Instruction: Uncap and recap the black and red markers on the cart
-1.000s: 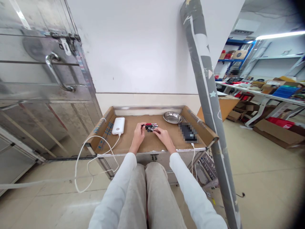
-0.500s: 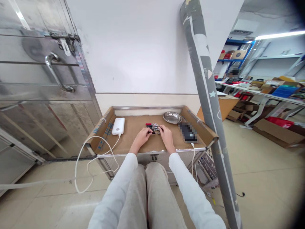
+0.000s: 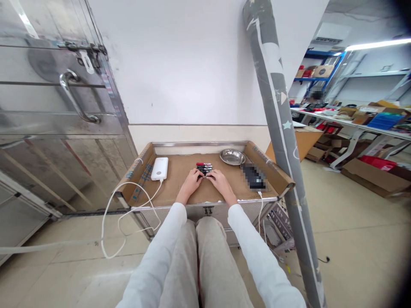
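My left hand (image 3: 191,183) is closed, its fingertips on a dark marker pen (image 3: 204,175) low over the cardboard-covered top. Close by on the right, my right hand (image 3: 220,183) pinches the same marker pen, which is mostly covered by the fingers. Just beyond the fingertips, several marker pens lie side by side in a stack of rows. The farthest is a red marker pen (image 3: 203,164); the nearer ones are black.
A white power bank (image 3: 159,168) with a white cable lies on the left of the cardboard-lined table (image 3: 173,188). At the right are a round metal dish (image 3: 231,156) and a blurred dark phone (image 3: 255,177) on a cable. A thick grey roll (image 3: 282,115) leans against the table's right side.
My right hand has shifted left, bringing its fingertips close to those of the left hand. The left hand has barely moved, and the row of marker pens looks unchanged.
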Tool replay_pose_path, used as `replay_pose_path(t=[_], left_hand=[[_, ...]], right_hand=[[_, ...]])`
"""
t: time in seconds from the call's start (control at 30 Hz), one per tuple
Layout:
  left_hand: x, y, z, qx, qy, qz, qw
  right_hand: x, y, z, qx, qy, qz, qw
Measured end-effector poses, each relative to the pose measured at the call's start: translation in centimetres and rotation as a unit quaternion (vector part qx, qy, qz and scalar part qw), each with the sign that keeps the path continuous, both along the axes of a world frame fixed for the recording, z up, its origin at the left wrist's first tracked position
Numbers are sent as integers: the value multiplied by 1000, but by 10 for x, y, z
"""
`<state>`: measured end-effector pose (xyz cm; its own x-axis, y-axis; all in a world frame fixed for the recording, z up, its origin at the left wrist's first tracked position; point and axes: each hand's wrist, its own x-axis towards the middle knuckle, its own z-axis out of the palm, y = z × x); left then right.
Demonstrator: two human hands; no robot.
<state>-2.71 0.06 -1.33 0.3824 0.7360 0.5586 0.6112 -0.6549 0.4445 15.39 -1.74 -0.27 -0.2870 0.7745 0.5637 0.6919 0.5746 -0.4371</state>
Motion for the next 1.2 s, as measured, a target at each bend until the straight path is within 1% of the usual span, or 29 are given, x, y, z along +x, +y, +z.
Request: replay_pose_path(t=[0.1, 0.27, 0.33, 0.4, 0.5, 0.6, 0.67, 0.9, 1.03, 1.1, 1.2], left_hand=[[0, -4, 4, 10, 19, 13, 1000], [2, -9, 9, 6, 56, 26, 998], [2, -8, 9, 6, 66, 30, 997], [2, -6, 8, 9, 71, 35, 997], [2, -3, 6, 12, 72, 44, 996], [2, -3, 5, 14, 72, 51, 996], [2, -3, 6, 14, 72, 52, 996], [2, -8, 12, 9, 60, 57, 997], [2, -8, 13, 3, 42, 55, 998], [2, -7, 13, 8, 38, 61, 997], [2, -7, 13, 20, 32, 75, 996]], right_hand=[[1, 1, -1, -4, -17, -5, 1000], [2, -1, -1, 4, -22, -33, 999], [1, -2, 1, 16, -29, -72, 997], [1, -2, 2, 27, -49, -128, 990], [2, -2, 1, 14, -93, -199, 975], [3, -2, -2, -9, -123, -250, 960], [4, -1, -5, -10, -130, -271, 954], [9, 5, -15, 35, -81, -278, 957], [10, 6, -10, 57, -61, -291, 953], [8, 6, -5, 65, -66, -270, 958], [5, 8, 1, 55, -106, -206, 971]])
